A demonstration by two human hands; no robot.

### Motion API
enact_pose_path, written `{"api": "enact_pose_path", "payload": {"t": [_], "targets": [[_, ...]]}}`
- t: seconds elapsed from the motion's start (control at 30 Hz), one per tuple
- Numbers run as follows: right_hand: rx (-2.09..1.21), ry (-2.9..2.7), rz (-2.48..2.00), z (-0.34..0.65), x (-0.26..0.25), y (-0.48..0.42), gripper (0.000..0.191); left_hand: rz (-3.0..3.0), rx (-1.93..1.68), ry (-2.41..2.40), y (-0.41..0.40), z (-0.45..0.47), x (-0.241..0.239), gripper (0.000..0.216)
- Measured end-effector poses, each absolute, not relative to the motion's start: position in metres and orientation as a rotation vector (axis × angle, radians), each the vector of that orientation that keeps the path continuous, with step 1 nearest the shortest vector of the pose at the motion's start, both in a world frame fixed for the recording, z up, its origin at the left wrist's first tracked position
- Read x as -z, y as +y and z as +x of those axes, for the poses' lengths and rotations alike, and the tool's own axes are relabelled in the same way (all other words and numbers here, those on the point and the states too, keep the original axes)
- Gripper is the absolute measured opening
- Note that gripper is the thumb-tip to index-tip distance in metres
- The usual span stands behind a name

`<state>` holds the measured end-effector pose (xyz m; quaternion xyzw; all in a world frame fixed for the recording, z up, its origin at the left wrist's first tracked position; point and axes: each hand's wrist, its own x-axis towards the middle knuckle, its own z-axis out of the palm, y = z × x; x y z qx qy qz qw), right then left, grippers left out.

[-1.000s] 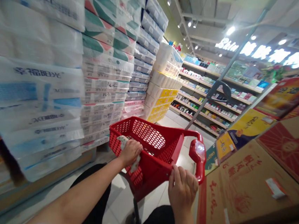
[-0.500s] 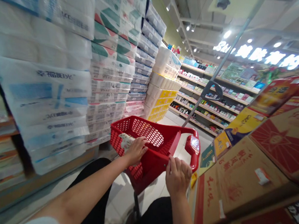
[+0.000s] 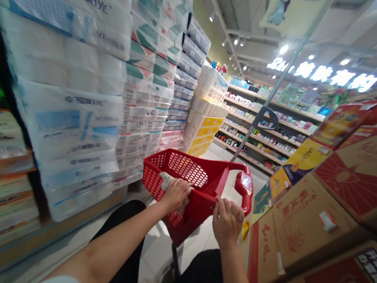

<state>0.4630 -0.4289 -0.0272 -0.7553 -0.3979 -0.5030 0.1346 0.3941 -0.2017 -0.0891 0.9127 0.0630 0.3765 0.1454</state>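
Observation:
A red plastic shopping cart basket (image 3: 202,174) stands in front of me in a shop aisle. My left hand (image 3: 176,193) is closed on a pale cloth (image 3: 165,180) and presses it against the basket's near rim. My right hand (image 3: 226,221) grips the near right corner of the basket, just below the red handle (image 3: 246,189). My dark trousers show at the bottom of the view.
Tall stacks of wrapped tissue packs (image 3: 88,105) line the left side. Red and brown cardboard cartons (image 3: 330,195) crowd the right. Stocked shelves (image 3: 265,135) run across the far end, and a grey pole (image 3: 273,96) rises from the cart. Pale floor tiles lie between.
My left hand with the cloth has slid right along the near rim, toward my right hand. The view has shifted slightly to the left; the right hand keeps its grip.

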Motion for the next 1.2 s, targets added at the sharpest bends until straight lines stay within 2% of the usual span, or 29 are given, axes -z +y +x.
{"api": "enact_pose_path", "payload": {"t": [0.13,0.33,0.53,1.0,1.2], "targets": [[1.489,-1.156,-2.177,0.464,0.028,-0.427,0.024,2.623,-0.948,-0.067,-0.208,0.391,0.074,0.039],[1.488,-1.156,-2.166,0.466,0.031,-0.427,0.025,2.643,-0.99,0.242,-0.201,0.392,0.074,0.033],[1.5,-1.154,-2.163,0.466,0.031,-0.427,0.026,2.629,-0.942,0.01,-0.207,0.391,0.066,0.03],[1.464,-1.158,-2.169,0.464,0.03,-0.428,0.026,2.616,-1.028,0.097,-0.185,0.391,0.081,0.028],[1.459,-1.139,-2.162,0.465,0.032,-0.428,0.026,2.669,-1.003,0.018,-0.207,0.395,0.067,0.026]]}}
